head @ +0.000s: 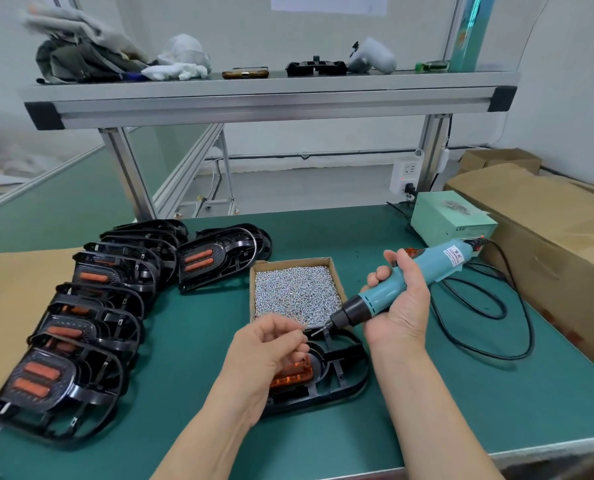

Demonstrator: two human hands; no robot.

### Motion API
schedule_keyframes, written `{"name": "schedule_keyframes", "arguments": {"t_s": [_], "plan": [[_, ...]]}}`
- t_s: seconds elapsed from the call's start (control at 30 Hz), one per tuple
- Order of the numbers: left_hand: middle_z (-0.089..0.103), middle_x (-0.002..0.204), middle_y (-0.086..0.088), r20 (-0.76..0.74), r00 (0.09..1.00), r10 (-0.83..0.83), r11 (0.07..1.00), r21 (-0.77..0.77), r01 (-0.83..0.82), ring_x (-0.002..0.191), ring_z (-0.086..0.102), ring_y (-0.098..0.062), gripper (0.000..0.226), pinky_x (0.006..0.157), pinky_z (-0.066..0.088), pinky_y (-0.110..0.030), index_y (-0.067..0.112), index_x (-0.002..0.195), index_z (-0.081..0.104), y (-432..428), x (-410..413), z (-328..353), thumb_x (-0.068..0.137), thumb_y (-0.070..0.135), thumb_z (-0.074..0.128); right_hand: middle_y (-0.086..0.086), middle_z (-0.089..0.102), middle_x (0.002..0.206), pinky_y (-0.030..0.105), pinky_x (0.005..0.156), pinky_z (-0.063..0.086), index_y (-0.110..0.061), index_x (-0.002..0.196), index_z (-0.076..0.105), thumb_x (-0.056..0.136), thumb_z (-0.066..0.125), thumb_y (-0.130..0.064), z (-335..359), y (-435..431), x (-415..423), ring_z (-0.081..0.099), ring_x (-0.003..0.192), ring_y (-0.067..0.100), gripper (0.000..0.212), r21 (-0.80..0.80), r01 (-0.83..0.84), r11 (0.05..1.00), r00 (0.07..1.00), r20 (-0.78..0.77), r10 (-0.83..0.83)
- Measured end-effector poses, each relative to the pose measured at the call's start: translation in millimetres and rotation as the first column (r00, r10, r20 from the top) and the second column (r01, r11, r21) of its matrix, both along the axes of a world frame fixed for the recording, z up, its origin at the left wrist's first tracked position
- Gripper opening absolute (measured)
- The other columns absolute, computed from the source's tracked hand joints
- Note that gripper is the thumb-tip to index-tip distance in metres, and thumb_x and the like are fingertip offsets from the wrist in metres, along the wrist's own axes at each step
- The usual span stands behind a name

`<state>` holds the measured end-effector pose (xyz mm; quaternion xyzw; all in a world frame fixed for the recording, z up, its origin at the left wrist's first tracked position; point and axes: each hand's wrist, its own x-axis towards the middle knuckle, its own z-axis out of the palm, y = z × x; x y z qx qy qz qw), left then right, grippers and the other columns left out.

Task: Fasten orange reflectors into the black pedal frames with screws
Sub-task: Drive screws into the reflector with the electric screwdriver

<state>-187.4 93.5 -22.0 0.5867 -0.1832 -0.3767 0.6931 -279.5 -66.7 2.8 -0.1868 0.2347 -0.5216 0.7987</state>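
On the green table (pixel 198 344) right in front of you lies a black pedal frame (pixel 344 379), flat, with an orange reflector (pixel 293 374) seated in its left half and partly hidden under your left hand (pixel 271 351). That hand hovers above the frame with its fingers curled. Thumb and forefinger are pinched together on what looks like a single screw (pixel 307 334), though it is too small to be sure, held right at the tip of the driver's bit. Your right hand (pixel 401 306) is wrapped round the teal barrel of the electric screwdriver (pixel 380 299). It holds the tool slanted, the black nose pointing down and to the left toward your left hand. The tool's black cable (pixel 496 317) loops over the table on the right, near the pale green power box (pixel 451 220) at the far right corner.

Just beyond the frame sits a shallow cardboard tray (pixel 290 262) filled with small silver screws (pixel 297 292); you cannot tell whether tray and frame touch. To your left a row of pedal frames (pixel 80 327) with orange reflectors in them leans one against the next, running from the near edge away from you. A further short stack (pixel 219 254) stands by the tray's far left corner. Brown paper (pixel 8 306) covers the table's left side, and long cardboard cartons (pixel 548 237) lie along the right. Above, an aluminium shelf (pixel 271 95) holds a heap of cloths (pixel 115 53) and a black part (pixel 316 68).
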Motion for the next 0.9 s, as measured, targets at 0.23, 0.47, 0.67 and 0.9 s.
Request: {"name": "schedule_keyframes", "arguments": {"t_s": [0.23, 0.47, 0.67, 0.9], "plan": [[0.068, 0.082, -0.022, -0.186, 0.982, -0.038, 0.995, -0.096, 0.020, 0.068, 0.067, -0.022, 0.010, 0.062, 0.057, -0.023, -0.005, 0.086, 0.068, 8, -13, -4, 0.082, -0.014, 0.065, -0.006, 0.055, 0.061, 0.019, 0.052, 0.040, -0.018, 0.086, 0.063, 0.090, 0.069, -0.027, 3, 15, -5, 0.050, 0.051, 0.007, 0.012, 0.022, -0.004, 1.000, 1.000, -0.018, 0.004], [0.066, 0.076, -0.020, -0.118, 0.993, 0.030, 0.994, -0.104, -0.043, 0.065, 0.065, -0.022, 0.017, 0.060, 0.056, -0.025, 0.000, 0.076, 0.070, 14, -23, -5, 0.079, -0.016, 0.066, -0.007, 0.055, 0.061, 0.018, 0.051, 0.043, -0.018, 0.082, 0.062, 0.091, 0.069, -0.027, -1, 24, -7, 0.050, 0.052, 0.007, 0.014, 0.059, 0.006, 0.998, 0.999, -0.048, -0.004], [0.069, 0.074, -0.016, 0.072, 0.986, 0.153, 0.986, -0.071, -0.148, 0.069, 0.065, -0.023, 0.025, 0.064, 0.055, -0.026, 0.010, 0.070, 0.069, 15, -36, -5, 0.077, -0.014, 0.070, -0.006, 0.056, 0.061, 0.017, 0.050, 0.046, -0.018, 0.083, 0.063, 0.090, 0.071, -0.027, 1, 26, -7, 0.051, 0.052, 0.007, 0.014, 0.075, 0.042, 0.996, 0.997, -0.067, -0.037], [0.070, 0.076, -0.015, 0.048, 0.978, 0.202, 0.978, -0.067, -0.199, 0.068, 0.069, -0.019, 0.017, 0.071, 0.057, -0.031, 0.008, 0.081, 0.070, 14, -40, -9, 0.084, -0.009, 0.068, -0.006, 0.055, 0.061, 0.019, 0.053, 0.046, -0.018, 0.083, 0.062, 0.090, 0.071, -0.026, -1, 27, -6, 0.050, 0.053, 0.008, 0.014, 0.083, 0.056, 0.995, 0.996, -0.078, -0.049]]}}
